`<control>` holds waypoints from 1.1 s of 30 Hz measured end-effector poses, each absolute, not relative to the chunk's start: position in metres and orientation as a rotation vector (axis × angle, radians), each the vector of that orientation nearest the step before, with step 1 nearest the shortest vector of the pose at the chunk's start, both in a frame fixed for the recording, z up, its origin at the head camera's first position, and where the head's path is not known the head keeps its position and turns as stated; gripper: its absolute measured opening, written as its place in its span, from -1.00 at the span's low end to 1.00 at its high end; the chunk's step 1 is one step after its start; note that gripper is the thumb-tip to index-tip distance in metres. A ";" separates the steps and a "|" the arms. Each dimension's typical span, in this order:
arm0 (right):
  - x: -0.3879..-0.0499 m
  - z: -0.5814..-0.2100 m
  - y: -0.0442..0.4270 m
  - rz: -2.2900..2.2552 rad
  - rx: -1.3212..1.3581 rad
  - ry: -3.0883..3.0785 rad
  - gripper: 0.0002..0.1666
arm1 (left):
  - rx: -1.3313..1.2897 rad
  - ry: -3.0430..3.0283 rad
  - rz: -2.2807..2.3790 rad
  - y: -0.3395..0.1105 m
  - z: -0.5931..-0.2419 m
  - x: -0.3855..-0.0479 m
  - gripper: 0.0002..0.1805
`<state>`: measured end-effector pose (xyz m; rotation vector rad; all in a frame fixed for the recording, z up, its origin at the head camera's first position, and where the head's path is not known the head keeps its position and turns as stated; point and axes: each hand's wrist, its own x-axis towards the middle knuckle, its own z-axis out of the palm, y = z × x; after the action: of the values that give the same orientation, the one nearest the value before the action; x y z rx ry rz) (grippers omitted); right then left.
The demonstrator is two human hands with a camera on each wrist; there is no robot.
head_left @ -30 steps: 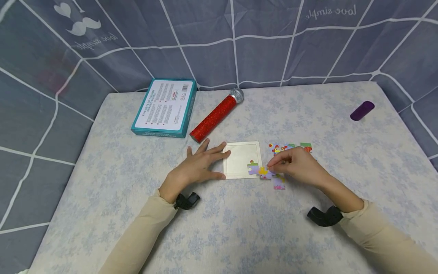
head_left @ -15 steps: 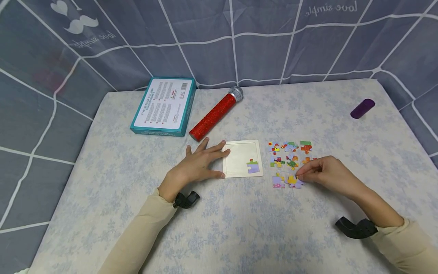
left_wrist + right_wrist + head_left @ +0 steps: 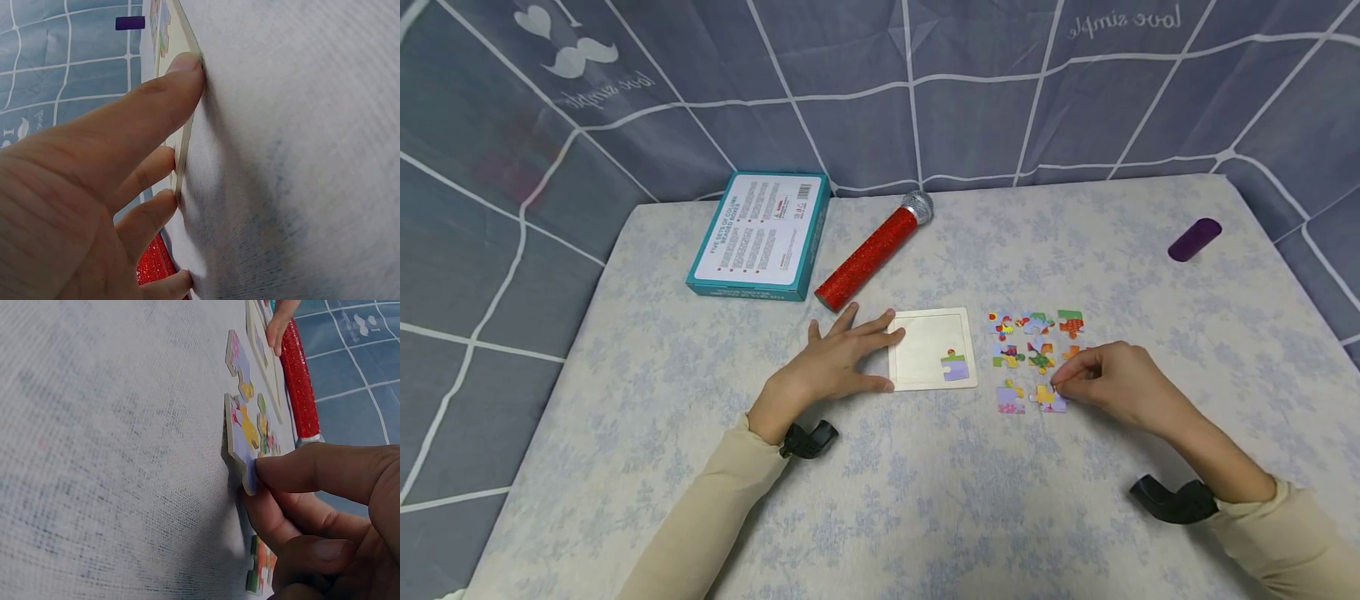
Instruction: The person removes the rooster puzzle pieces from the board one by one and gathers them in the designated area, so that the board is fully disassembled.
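Observation:
My left hand [image 3: 827, 367] lies spread at the left side of a shallow cream puzzle tray [image 3: 917, 360], thumb and fingertips touching its edge. One lilac-and-green puzzle piece [image 3: 955, 367] sits in the tray's lower right corner. Thumb and finger of my right hand [image 3: 1123, 385] pinch a lilac puzzle piece with a yellow figure [image 3: 244, 434] by its edge; in the right wrist view it is tilted just above the cloth. Left of it lies another lilac piece [image 3: 1011, 400] with pink flowers. Several more colourful pieces [image 3: 1041, 357] lie in rows behind, one partly hidden by my right hand.
A red glittery toy microphone [image 3: 868, 258] lies behind the tray, beside a teal-edged box [image 3: 760, 233]. A purple cylinder [image 3: 1195, 240] lies at the far right. Grey checked curtain [image 3: 985, 125] hangs behind the cloth-covered table [image 3: 880, 500].
My right hand has moved from the tray's lower right edge rightward to the bottom row, carrying the lilac-and-yellow puzzle piece. In the last half second it barely shifts. My left hand stays put.

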<state>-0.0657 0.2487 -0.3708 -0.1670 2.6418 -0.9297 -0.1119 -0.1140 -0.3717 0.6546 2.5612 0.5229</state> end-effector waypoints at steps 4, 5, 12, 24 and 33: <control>-0.066 -0.372 0.248 -0.910 -0.173 2.654 -0.92 | 0.651 2.562 0.520 -0.114 -0.371 -0.111 -0.19; -0.066 -0.372 0.248 -0.908 -0.179 2.655 -0.92 | 0.650 2.560 0.522 -0.114 -0.371 -0.111 -0.19; -0.066 -0.372 0.246 -0.889 -0.196 2.673 -0.93 | 0.652 2.560 0.529 -0.114 -0.371 -0.111 -0.19; -0.080 -0.369 0.218 -1.000 -0.397 2.747 -0.83 | 0.647 2.556 0.530 -0.115 -0.372 -0.112 -0.18; -0.094 -0.381 0.175 -1.045 -0.629 2.653 -0.65 | 0.650 2.559 0.513 -0.114 -0.372 -0.112 -0.19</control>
<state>-0.0940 0.1752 -0.3808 -0.6286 2.6530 -1.0455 -0.1125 -0.1141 -0.3723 0.6495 2.5592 0.5134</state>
